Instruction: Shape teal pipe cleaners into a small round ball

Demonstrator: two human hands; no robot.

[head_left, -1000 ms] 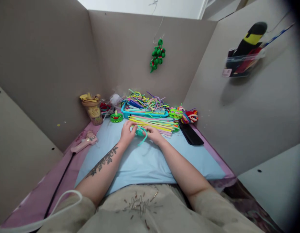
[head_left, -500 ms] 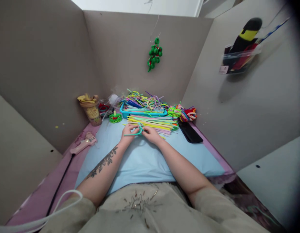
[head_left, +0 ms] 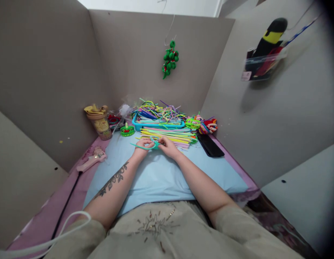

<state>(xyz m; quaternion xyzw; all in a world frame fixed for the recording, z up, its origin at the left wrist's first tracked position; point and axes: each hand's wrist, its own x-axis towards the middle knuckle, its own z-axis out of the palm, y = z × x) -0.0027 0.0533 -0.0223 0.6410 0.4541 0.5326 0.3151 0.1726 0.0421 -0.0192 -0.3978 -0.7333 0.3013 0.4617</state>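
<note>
Between my hands is a teal pipe cleaner [head_left: 156, 145], bent and twisted into a small shape, with one straight tail pointing left past my fingers. My left hand [head_left: 142, 145] pinches it from the left. From the other side, my right hand [head_left: 167, 146] has thumb and fingers closed on its right part; the exact twist is too small to make out. Just beyond my hands lies a row of loose pastel and yellow pipe cleaners [head_left: 167, 133]. Under my forearms spreads a light blue cloth [head_left: 161, 176].
A blue tray [head_left: 158, 126] heaped with pipe cleaners stands behind the row. Left are a green frog-like craft piece [head_left: 127, 130], a lidded cup [head_left: 100, 124] and a pink glue gun [head_left: 91, 161]. Right lies a black phone-like slab [head_left: 211, 145]. A green craft [head_left: 171, 60] hangs on the back panel.
The teal tail has swung further left and now slopes up to the left. My right fingers have shifted slightly on the twisted part. The whole view has moved a little.
</note>
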